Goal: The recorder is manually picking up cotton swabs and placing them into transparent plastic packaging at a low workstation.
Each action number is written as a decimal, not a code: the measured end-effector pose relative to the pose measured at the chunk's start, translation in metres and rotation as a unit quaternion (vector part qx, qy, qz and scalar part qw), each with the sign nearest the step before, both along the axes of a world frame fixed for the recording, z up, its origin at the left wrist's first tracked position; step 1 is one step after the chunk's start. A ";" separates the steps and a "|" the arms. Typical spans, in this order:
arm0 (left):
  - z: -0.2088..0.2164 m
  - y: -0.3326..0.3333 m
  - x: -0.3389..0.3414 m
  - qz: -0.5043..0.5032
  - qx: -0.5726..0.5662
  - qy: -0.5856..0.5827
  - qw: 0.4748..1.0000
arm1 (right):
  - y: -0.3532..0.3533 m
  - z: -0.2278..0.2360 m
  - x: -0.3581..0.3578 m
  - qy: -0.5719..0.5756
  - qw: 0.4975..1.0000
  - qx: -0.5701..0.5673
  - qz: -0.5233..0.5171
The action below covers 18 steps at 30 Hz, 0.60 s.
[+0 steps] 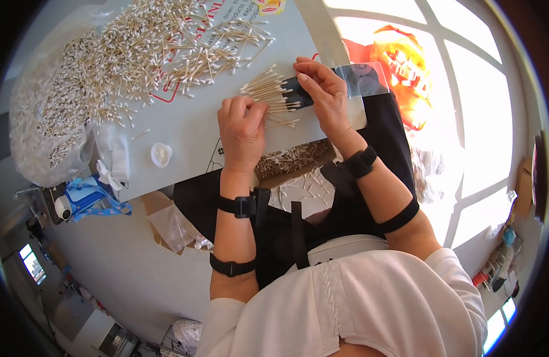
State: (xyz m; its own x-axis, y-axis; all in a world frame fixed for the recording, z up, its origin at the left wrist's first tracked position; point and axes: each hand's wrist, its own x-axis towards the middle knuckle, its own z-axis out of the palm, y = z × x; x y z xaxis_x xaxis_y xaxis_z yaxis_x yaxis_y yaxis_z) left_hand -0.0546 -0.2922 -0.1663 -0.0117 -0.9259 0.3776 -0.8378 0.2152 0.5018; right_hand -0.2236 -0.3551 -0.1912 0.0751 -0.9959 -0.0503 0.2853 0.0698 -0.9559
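A small bundle of cotton swabs (267, 90) is fanned out on the grey tabletop, white tips toward the right. My left hand (243, 128) is closed at the bundle's near left side, its curled fingers against the swabs and their tips partly hidden. My right hand (327, 95) hovers at the bundle's other end, thumb and forefinger slightly apart with nothing visible between them. Under and beside it lies a clear plastic bag (369, 80) with a dark section reaching toward the swab tips. A large heap of loose cotton swabs (137, 47) spreads across the far left.
A big plastic bag of swabs (54, 128) bulges at the table's left edge. Near it stands a small white cup (161, 154). An open cardboard box of swabs (295, 162) sits below the front edge. An orange plastic bag (399, 71) is at the right.
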 end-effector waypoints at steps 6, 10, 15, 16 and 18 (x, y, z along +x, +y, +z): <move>0.005 -0.010 0.004 -0.052 0.025 -0.088 0.994 | 0.015 0.006 -0.011 0.028 1.000 -0.005 0.010; 0.007 -0.007 0.001 -0.049 0.026 -0.097 0.994 | 0.014 0.008 -0.014 0.033 0.999 0.009 0.000; 0.010 0.009 -0.006 -0.023 0.038 -0.098 0.994 | 0.015 0.009 -0.016 0.027 0.999 -0.024 -0.006; 0.008 0.013 -0.006 -0.012 0.040 -0.093 0.995 | 0.015 0.017 -0.019 0.137 0.986 -0.087 0.045; 0.004 0.017 -0.005 -0.001 0.042 -0.089 0.995 | 0.016 0.025 -0.023 0.244 0.954 -0.148 0.095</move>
State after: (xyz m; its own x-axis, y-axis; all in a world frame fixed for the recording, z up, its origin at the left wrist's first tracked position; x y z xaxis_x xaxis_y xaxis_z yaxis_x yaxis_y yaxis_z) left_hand -0.0598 -0.2747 -0.1625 -0.0730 -0.9543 0.2898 -0.9149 0.1798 0.3614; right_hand -0.2466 -0.3393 -0.1662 0.2957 -0.9424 0.1565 -0.1891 -0.2183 -0.9574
